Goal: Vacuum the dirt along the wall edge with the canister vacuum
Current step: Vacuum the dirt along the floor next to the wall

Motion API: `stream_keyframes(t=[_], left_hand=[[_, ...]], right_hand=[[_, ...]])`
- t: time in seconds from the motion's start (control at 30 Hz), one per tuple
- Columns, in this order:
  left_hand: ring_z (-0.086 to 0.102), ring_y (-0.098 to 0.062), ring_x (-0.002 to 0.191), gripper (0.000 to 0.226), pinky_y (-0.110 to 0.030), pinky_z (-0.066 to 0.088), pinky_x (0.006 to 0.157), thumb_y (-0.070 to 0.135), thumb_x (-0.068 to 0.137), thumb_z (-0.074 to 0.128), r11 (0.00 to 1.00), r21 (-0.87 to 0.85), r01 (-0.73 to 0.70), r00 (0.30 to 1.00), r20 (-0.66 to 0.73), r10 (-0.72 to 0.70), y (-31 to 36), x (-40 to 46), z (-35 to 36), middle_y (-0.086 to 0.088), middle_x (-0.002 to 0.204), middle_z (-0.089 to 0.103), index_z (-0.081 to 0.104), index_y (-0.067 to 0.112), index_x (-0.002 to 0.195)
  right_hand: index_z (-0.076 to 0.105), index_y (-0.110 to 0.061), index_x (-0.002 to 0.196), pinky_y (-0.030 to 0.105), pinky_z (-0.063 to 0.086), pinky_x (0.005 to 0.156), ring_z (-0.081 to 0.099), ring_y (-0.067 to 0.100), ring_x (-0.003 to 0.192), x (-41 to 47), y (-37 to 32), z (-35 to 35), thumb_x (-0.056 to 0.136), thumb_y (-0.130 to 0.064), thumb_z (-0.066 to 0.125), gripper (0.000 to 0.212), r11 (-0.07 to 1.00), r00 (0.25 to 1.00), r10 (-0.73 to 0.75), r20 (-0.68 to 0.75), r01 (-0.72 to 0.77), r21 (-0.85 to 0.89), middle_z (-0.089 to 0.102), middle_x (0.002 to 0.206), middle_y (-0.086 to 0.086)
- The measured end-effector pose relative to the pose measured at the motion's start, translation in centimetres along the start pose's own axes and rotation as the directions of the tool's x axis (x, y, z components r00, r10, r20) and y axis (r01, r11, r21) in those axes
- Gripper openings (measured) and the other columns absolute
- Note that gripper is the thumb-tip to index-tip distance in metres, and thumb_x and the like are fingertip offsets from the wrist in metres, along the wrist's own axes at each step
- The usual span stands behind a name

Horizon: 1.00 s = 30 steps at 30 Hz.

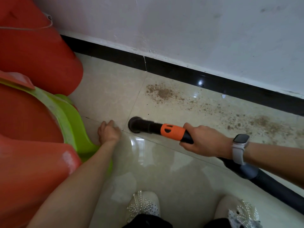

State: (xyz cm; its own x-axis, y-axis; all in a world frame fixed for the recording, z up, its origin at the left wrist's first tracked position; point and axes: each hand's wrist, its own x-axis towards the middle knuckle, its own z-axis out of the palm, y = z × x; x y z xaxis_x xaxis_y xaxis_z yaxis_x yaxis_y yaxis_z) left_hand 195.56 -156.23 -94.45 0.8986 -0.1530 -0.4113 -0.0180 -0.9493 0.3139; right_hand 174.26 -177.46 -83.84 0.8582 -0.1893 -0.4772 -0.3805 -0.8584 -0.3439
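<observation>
Vacuum wand (169, 131) gripped by right hand (204, 142); left hand (109, 131) open on glossy tile (164, 170).

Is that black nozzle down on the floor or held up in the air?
Down. The nozzle sits mouth-down on the floor tiles, short of the dirt by the baseboard. The right hand grips its handle.
</observation>
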Motion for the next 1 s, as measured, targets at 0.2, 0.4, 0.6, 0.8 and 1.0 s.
stream_keyframes(t=[0.2, 0.4, 0.6, 0.8, 1.0], left_hand=[[0.042, -0.03, 0.131, 0.045, -0.032, 0.03, 0.11, 0.012, 0.097, 0.047, 0.895, -0.391, 0.213, 0.971, -0.015, -0.238, 0.6, 2.2, -1.3, -0.021, 0.143, 0.043, 0.041, -0.002, 0.139], [0.033, -0.037, 0.133, 0.051, -0.034, 0.03, 0.109, 0.028, 0.094, 0.053, 0.999, 0.038, 0.03, 0.995, 0.095, -0.033, 0.5, 0.9, -0.8, -0.022, 0.147, 0.03, 0.043, 0.007, 0.139], [0.002, -0.032, 0.144, 0.075, -0.046, 0.021, 0.114, 0.041, 0.09, 0.056, 0.983, 0.18, 0.027, 0.976, 0.21, -0.065, 0.3, -0.5, -0.3, -0.007, 0.158, -0.002, 0.014, 0.024, 0.15], [0.016, -0.033, 0.139, 0.066, -0.048, 0.025, 0.109, 0.04, 0.088, 0.059, 0.996, 0.09, 0.025, 0.985, 0.167, -0.04, 2.6, -1.3, -0.6, -0.013, 0.152, 0.015, 0.031, 0.017, 0.143], [0.059, -0.029, 0.103, 0.052, -0.039, 0.048, 0.091, 0.044, 0.098, 0.038, 0.837, -0.54, 0.09, 0.977, 0.211, 0.031, 8.1, -2.9, -1.0, -0.014, 0.127, 0.055, 0.043, 0.008, 0.134]], right_hand=[[0.04, -0.017, 0.107, 0.03, 0.029, 0.058, 0.06, 0.033, 0.08, -1.0, -2.7, 2.9, 0.091, -0.043, 0.049, 0.032, 0.978, 0.97, -0.202, 0.133, 0.208, -0.033, 0.064, 0.092, 0.01], [0.041, -0.017, 0.109, 0.03, 0.032, 0.059, 0.061, 0.031, 0.081, -0.1, -1.2, 1.2, 0.091, -0.046, 0.05, 0.035, 0.993, 0.993, -0.11, 0.046, 0.112, -0.031, 0.064, 0.094, 0.008], [0.032, -0.021, 0.095, 0.029, 0.028, 0.047, 0.046, 0.022, 0.061, 1.3, 0.1, -0.2, 0.09, -0.048, 0.05, 0.033, 0.993, 0.986, 0.115, -0.117, -0.113, 0.024, 0.046, 0.071, -0.001], [0.029, -0.02, 0.092, 0.026, 0.022, 0.043, 0.036, 0.013, 0.049, 3.5, -1.1, 0.1, 0.09, -0.047, 0.051, 0.035, 0.979, 0.956, 0.204, -0.21, -0.193, 0.07, 0.036, 0.062, -0.007], [0.025, -0.02, 0.092, 0.026, 0.022, 0.042, 0.035, 0.009, 0.046, 4.6, -3.0, 1.0, 0.092, -0.043, 0.051, 0.034, 0.985, 0.961, 0.164, -0.223, -0.146, 0.097, 0.034, 0.06, -0.008]])
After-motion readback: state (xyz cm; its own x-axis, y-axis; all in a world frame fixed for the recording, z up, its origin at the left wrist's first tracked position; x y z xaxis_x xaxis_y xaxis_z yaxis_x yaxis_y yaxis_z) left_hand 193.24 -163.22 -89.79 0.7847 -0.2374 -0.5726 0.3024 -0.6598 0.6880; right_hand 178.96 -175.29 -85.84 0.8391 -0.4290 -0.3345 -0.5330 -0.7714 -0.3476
